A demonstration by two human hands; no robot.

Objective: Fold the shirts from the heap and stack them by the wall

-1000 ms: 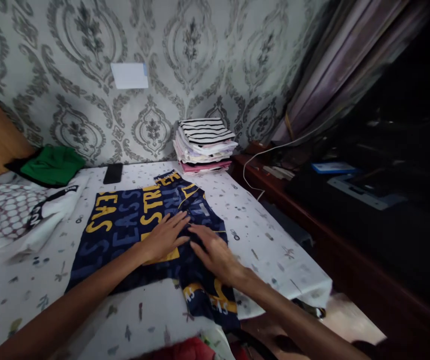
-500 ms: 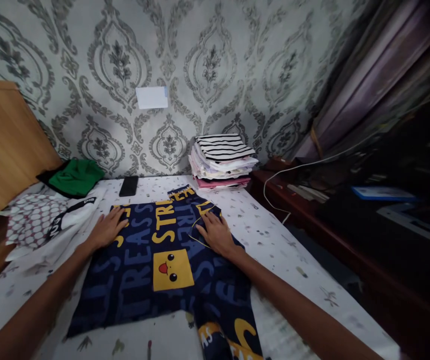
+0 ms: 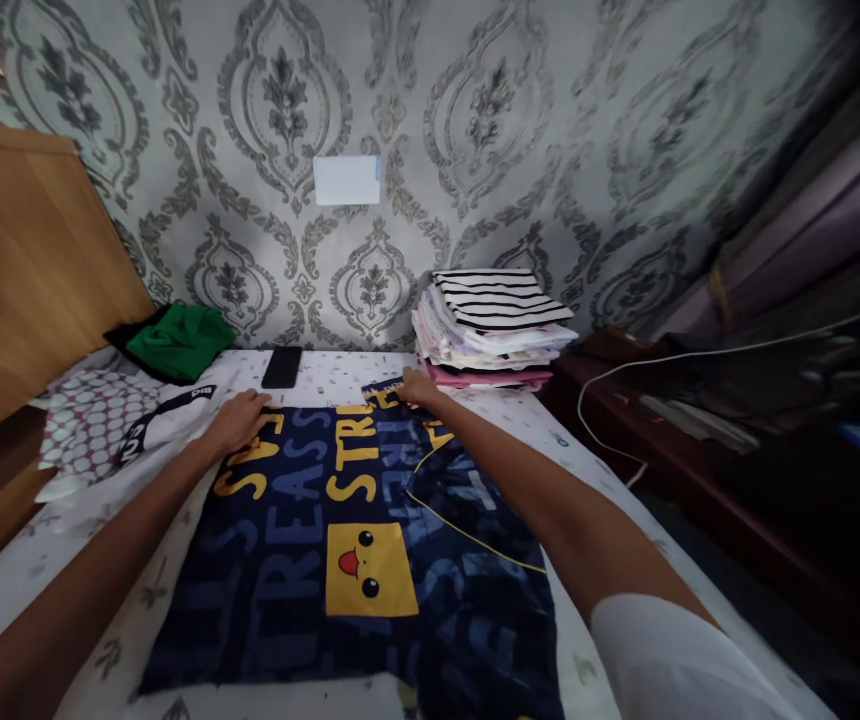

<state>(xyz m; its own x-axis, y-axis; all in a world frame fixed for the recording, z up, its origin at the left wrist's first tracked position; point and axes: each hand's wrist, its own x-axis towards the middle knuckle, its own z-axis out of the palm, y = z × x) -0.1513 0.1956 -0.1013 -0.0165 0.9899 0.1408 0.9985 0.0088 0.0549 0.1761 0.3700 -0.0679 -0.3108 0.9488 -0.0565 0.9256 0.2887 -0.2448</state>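
A navy blue shirt [image 3: 299, 560] with yellow and blue lettering and a yellow square with a cartoon face lies spread over the white patterned bedsheet. Its right side is folded inward, and a yellow line curves across that part. At the far left corner of the shirt, my left hand [image 3: 242, 420] has its fingers bent over the edge, closed on the fabric. My right hand [image 3: 419, 388] pinches the sleeve end [image 3: 383, 392] that sticks out at the far edge. The fingertips of both hands are partly hidden.
A stack of folded clothes [image 3: 494, 335], striped one on top, stands by the wall. A black phone [image 3: 282, 367] lies left of it. Green cloth [image 3: 182, 340] and white patterned clothes [image 3: 100, 420] are heaped at left. A pale cable [image 3: 587, 400] hangs over the dark furniture at right.
My right hand has moved from flat on the shirt to the sleeve end at the far edge. My left hand has gone from lying flat to gripping the far corner. The view has shifted left.
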